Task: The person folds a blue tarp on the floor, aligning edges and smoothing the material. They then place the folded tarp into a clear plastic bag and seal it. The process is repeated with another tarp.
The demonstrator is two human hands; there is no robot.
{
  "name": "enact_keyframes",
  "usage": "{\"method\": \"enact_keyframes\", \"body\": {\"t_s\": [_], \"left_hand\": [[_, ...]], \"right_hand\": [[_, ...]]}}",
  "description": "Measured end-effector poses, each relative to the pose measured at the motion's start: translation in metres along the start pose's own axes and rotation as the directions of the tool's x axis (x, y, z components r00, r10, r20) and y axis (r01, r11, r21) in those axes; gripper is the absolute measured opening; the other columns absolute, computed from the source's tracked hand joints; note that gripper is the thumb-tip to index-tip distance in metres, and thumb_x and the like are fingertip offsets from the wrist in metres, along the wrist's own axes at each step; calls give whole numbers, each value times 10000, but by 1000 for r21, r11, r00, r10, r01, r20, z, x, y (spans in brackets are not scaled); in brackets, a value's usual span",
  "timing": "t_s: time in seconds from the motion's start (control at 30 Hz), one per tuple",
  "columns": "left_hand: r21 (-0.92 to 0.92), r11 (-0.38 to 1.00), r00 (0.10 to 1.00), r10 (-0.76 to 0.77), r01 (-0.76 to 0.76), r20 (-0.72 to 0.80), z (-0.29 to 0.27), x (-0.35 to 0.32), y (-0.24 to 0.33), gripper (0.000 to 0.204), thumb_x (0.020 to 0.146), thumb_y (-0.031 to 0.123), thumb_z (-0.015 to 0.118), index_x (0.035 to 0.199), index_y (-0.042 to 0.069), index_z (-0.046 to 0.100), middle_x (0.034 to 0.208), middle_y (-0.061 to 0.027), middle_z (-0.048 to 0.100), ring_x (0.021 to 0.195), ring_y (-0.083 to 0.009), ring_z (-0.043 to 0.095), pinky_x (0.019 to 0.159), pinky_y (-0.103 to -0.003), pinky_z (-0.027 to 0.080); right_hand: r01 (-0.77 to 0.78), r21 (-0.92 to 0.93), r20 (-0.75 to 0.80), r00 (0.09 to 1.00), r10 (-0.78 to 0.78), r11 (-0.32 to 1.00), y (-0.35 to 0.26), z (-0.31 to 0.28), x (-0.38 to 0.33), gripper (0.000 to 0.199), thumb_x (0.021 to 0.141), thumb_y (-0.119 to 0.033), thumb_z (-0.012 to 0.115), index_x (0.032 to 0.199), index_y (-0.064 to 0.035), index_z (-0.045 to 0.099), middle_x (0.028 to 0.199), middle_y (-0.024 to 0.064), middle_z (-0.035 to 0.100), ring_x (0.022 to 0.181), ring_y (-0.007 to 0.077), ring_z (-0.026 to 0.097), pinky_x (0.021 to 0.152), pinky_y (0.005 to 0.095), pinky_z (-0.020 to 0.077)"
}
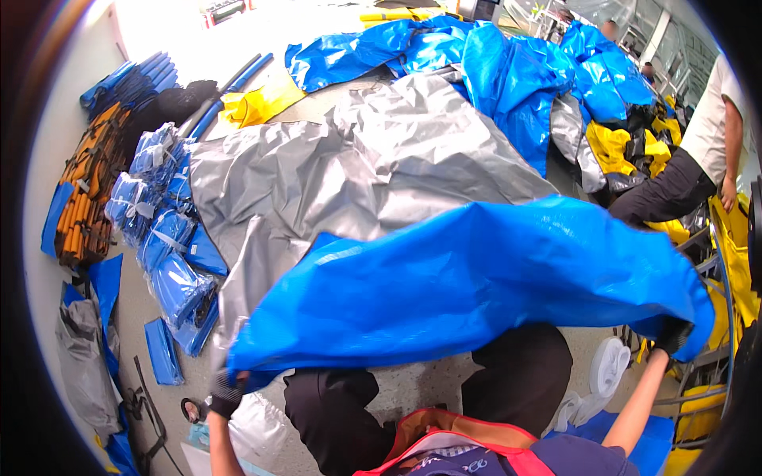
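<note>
A wide blue tarpaulin (476,278) stretches across in front of me, its near edge lifted above my knees. My left hand (228,391), in a dark fingerless glove, grips its left corner. At the far right my right hand (673,337), gloved the same way, is closed on the other end, with the fingers partly behind the sheet. Beyond the blue face the silver-grey side (365,159) of sheeting lies wrinkled over the floor. Whether blue and silver belong to one sheet cannot be fully made out.
Clear-wrapped blue bundles (171,238) and stacked orange-and-black rolls (95,174) line the left wall. More blue sheeting (516,71) heaps at the back. A person (706,151) stands at the right by yellow material (609,149). A white roll (609,366) lies near my right knee.
</note>
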State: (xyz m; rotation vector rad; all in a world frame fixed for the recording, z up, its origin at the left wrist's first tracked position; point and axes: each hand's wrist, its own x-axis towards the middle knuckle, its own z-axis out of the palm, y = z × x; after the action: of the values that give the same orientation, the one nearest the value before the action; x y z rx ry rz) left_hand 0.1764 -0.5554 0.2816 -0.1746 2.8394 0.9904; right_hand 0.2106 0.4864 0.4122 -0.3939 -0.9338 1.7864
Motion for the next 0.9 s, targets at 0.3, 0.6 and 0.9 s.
{"method": "enact_keyframes", "body": {"t_s": [0.3,0.6,0.9], "left_hand": [[-178,937,674,-341,301,-656,-36,18,-25,467,936,403,523,1142,-11,593,1100,-211,620,1007,-279,599,854,-379,444],[257,778,403,6,573,-915,-318,372,0,937,842,708,382,1354,-76,355,1343,-295,425,1254,-384,430,1030,-456,340],[-915,123,307,-952,384,1,78,263,-19,994,763,739,503,1473,116,193,1496,-171,247,1346,-377,282,1053,-548,288]], "right_hand": [[825,-428,856,239,-459,-369,68,251,91,453,940,-145,444,1383,-61,402,1417,116,419,1293,271,391,1120,360,213],[873,185,965,-74,-252,452,301,604,-221,650,816,-363,627,1335,-38,410,1247,214,515,1073,336,551,934,427,424],[81,-992,21,862,507,-97,449,170,-101,1338,602,-744,680,1447,55,17,1441,320,249,1323,398,326,1079,400,304]]}}
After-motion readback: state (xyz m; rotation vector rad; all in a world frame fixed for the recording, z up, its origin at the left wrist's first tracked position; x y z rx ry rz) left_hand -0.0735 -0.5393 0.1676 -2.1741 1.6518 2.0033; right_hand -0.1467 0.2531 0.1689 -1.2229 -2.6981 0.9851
